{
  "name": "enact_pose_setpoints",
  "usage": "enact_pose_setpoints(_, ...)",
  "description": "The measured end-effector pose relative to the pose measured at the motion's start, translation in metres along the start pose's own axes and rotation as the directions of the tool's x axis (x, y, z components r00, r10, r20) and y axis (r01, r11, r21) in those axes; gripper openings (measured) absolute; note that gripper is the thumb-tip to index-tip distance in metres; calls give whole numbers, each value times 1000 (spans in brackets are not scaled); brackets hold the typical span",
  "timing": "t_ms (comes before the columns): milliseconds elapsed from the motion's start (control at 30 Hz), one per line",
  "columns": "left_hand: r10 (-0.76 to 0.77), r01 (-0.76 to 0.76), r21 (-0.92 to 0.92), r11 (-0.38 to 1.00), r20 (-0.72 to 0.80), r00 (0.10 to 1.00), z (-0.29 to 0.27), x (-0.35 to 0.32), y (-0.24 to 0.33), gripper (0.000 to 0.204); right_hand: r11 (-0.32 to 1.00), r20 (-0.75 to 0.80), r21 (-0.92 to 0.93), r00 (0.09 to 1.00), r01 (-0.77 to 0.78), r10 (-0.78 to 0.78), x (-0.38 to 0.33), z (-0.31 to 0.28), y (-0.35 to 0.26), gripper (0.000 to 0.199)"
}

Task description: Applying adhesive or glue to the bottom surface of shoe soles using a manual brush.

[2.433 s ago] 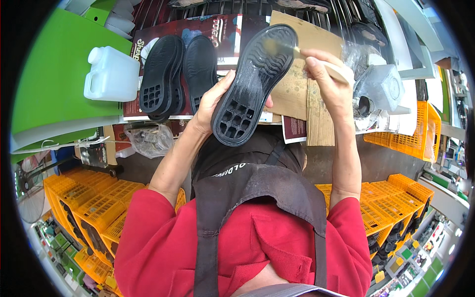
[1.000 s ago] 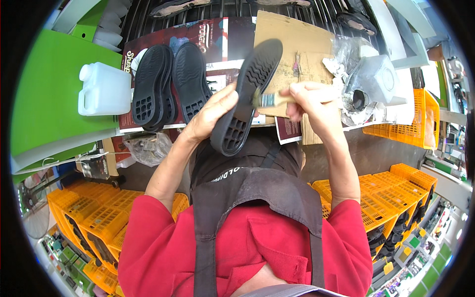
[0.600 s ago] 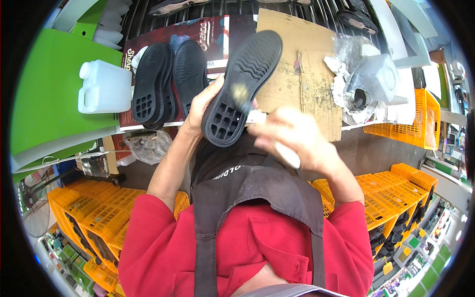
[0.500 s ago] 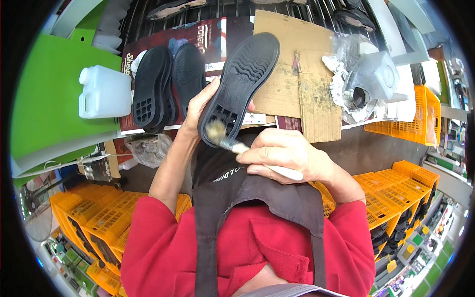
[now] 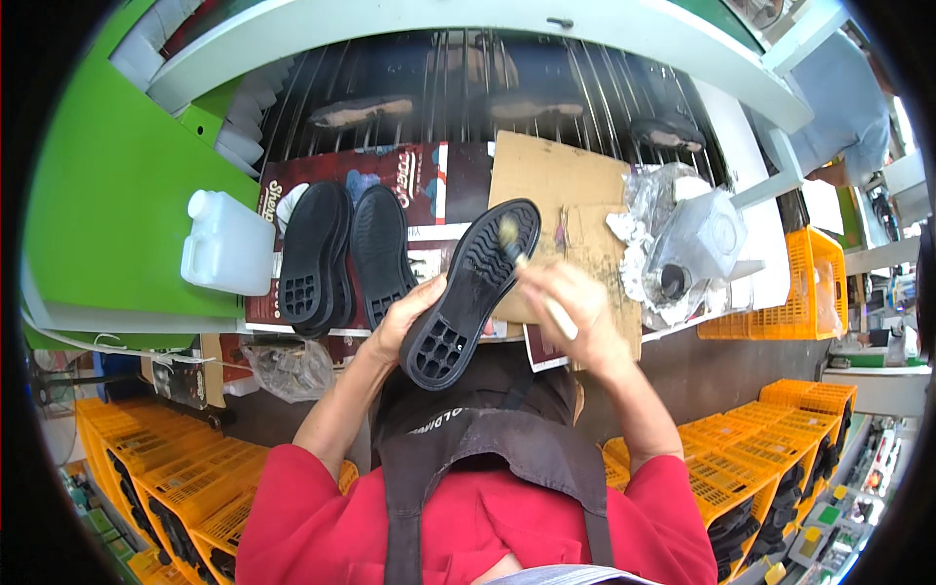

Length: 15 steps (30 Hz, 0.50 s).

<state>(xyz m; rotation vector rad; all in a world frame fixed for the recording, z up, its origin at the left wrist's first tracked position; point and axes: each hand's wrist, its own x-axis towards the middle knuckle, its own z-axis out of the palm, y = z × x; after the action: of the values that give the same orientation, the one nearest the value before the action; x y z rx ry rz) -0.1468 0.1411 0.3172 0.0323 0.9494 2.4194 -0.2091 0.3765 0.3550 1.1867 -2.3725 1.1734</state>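
Observation:
A black shoe sole (image 5: pixel 470 292) is tilted in front of me, its wavy forefoot pointing away and its gridded heel toward me. My left hand (image 5: pixel 411 317) grips it by its left edge. In my right hand (image 5: pixel 573 302) is a brush with a pale handle (image 5: pixel 560 318); its bristles (image 5: pixel 508 232) are at the forefoot end of the sole. To the left, on printed dark red cardboard (image 5: pixel 425 180), lie a single black sole (image 5: pixel 380 244) and a stack of black soles (image 5: pixel 314 255).
A white jug (image 5: pixel 230 244) stands left on the green surface. Plain cardboard (image 5: pixel 561 175) lies ahead; a cut clear plastic container (image 5: pixel 697 239) is right of it. Beyond runs a rack of metal rods with shoe parts (image 5: pixel 366 110). Orange crates (image 5: pixel 175 473) stand below.
The brush has moved from the sole's heel up to its forefoot. My view has shifted, showing more of the far rods. My left hand keeps hold of the sole.

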Motion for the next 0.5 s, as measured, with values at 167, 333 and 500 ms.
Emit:
enact_pose_setpoints(167, 20, -24, -88, 996, -47, 999, -4, 4, -4, 51, 962, 133, 272, 990, 12, -50, 4, -4, -53, 27)
enact_pose_setpoints(333, 49, -83, -122, 989, -259, 965, -2, 8, -17, 62, 793, 92, 542, 958, -278, 273, 0, -50, -48, 13)
enact_pose_setpoints(500, 171, -180, -125, 976, -81, 982, 27, 15, -10, 68, 571, -313, 819, 785, -63, 534, -38, -64, -15, 18)
